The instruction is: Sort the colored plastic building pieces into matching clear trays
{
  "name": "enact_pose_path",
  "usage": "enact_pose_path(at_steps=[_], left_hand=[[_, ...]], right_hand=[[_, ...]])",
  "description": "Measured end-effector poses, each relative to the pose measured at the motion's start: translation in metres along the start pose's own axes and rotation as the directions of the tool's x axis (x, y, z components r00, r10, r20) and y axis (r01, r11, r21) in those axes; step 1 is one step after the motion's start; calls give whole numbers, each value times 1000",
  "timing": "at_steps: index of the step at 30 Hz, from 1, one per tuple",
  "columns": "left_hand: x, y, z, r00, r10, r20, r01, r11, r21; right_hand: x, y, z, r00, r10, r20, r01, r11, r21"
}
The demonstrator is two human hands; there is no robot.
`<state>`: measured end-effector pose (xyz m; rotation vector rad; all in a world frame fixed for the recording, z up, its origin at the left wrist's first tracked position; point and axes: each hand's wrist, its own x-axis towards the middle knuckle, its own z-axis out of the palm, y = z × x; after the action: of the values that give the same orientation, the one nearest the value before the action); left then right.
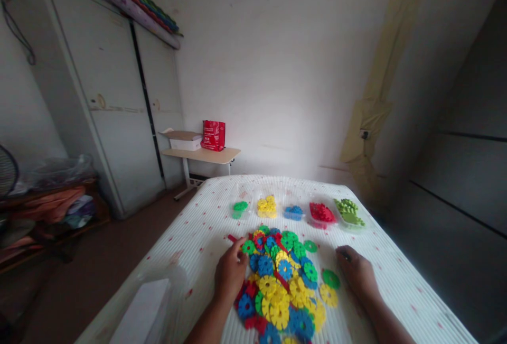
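Observation:
A mixed pile of notched plastic discs [277,296] in yellow, blue, green and red lies on the table in front of me. At its upper left edge is my left hand [231,271], fingers curled, the tips beside a green notched disc [249,247]. I cannot see whether that disc is gripped. A red piece [232,238] lies just beyond those fingers. My right hand [358,271] rests right of the pile with its fingers bent inward, their contents hidden. Between it and the pile lie a loose green disc [331,279] and a yellow disc [328,295].
Clear tubs along the far side hold green pieces [240,206], yellow pieces [266,206], blue pieces [293,212], red pieces [321,212] and light green pieces [348,212]. A white box [140,312] in clear plastic stands near left. Behind, a side table [214,156] bears a red bag [214,135].

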<state>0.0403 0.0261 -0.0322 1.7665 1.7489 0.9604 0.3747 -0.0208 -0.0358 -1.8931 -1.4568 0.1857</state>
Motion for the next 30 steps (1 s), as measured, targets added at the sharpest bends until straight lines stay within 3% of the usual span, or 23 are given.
enact_pose_path(at_steps=[9, 19, 27, 30], left_hand=[[7, 8, 2, 997, 37, 67, -44, 993, 113], [6, 8, 4, 997, 60, 49, -69, 980, 187], [5, 2, 2, 999, 17, -32, -15, 999, 52], [6, 3, -1, 996, 62, -71, -63, 998, -8]], right_hand=[[0, -2, -1, 1000, 22, -6, -22, 1000, 1], [-1, -7, -3, 1000, 9, -3, -9, 1000, 3], [-1, -7, -2, 1000, 7, 0, -7, 1000, -13], [-2, -6, -3, 1000, -10, 9, 9, 1000, 6]])
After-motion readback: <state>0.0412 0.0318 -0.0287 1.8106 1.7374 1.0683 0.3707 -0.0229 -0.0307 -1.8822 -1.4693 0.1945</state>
